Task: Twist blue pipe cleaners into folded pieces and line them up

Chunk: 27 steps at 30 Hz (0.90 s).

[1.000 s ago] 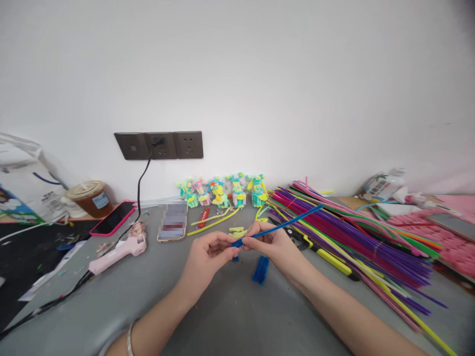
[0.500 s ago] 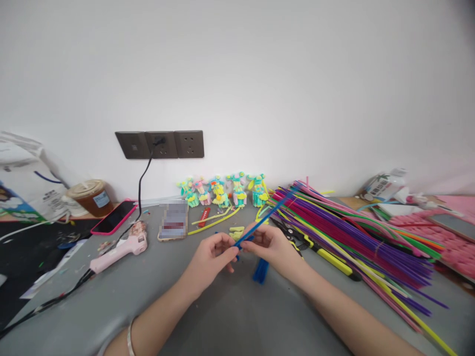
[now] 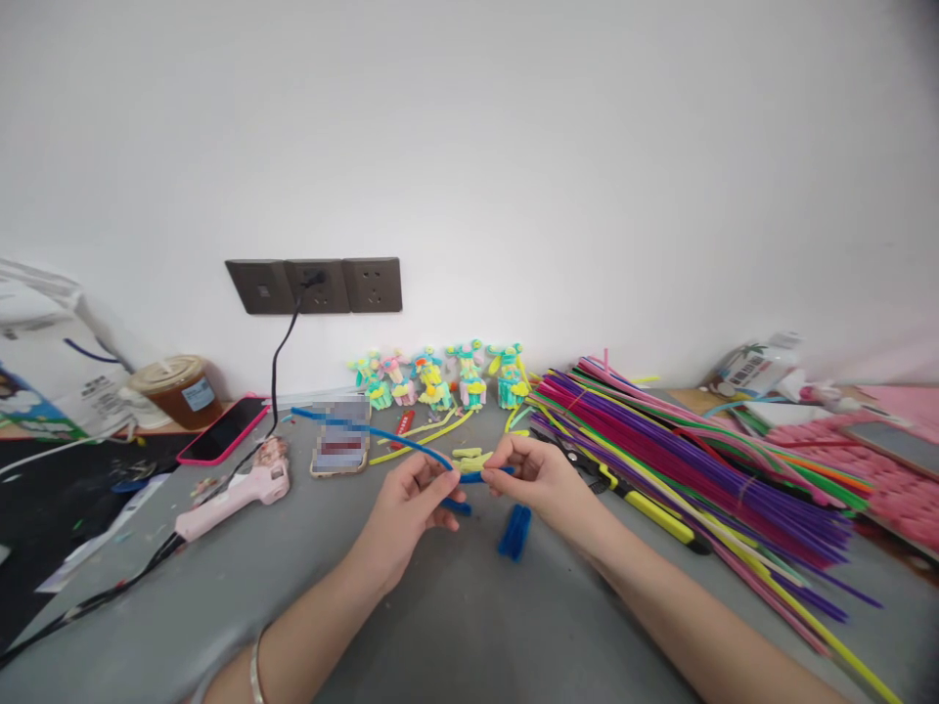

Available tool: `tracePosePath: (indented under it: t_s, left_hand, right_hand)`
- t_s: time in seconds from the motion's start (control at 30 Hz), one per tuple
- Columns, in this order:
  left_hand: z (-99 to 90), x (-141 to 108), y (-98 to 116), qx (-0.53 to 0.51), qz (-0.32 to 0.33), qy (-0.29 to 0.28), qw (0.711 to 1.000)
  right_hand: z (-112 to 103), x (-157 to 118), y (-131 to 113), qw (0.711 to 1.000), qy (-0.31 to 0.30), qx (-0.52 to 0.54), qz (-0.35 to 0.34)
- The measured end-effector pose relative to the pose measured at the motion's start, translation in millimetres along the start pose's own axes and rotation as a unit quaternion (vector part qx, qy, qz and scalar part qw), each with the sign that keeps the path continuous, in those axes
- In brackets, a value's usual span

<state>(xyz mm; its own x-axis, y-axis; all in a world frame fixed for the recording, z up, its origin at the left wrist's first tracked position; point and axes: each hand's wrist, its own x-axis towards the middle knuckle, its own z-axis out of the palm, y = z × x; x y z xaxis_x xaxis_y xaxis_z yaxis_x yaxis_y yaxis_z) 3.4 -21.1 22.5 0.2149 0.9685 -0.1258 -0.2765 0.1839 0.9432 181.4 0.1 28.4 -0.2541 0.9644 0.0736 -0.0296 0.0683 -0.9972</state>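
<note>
Here the left hand [image 3: 412, 496] and right hand [image 3: 541, 477] are pinching the blue stem [image 3: 411, 443], its long end unfolded, one folded blue bundle [image 3: 514, 533] already lying nearby

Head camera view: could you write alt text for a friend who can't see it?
A person's left hand and right hand pinch a blue pipe cleaner above a grey tabletop. Behind them, five small multicoloured figures stand by a white wall; a pink glue gun lies at left and a pile of colourful pipe cleaners at right.
</note>
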Motion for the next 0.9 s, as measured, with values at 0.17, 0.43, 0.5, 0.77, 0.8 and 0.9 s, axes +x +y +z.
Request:
tracePosePath:
  t_s: [0.17, 0.43, 0.5, 0.77, 0.8, 0.9]
  left_hand:
    - [-0.9, 1.2, -3.1, 0.013, 0.020, 0.001, 1.000]
    - [-8.7, 7.4, -3.2, 0.077, 0.055, -0.014, 0.995]
    - [-8.5, 7.8, -2.1, 0.082, 0.059, -0.019, 0.995]
    - [-6.3, 5.1, 0.7, 0.112, 0.026, -0.046, 0.992]
    - [-6.4, 5.0, 0.9, 0.112, 0.024, -0.049, 0.992]
    - [-6.5, 4.9, 1.2, 0.097, 0.002, -0.066, 0.993]
  right_hand:
    - [0.6, 0.7, 0.3, 1.000, -0.005, 0.003, 0.000]
    - [-0.9, 1.4, 1.6, 1.000, -0.028, -0.005, 0.004]
    - [-1.2, 2.0, 2.4, 1.000, -0.031, -0.002, 0.004]
    - [-1.3, 3.2, 4.9, 0.998, -0.041, 0.039, 0.005]
    - [-1.1, 3.1, 5.1, 0.998, -0.041, 0.042, 0.005]
    - [-1.0, 2.5, 5.5, 0.998, -0.039, 0.039, 0.006]
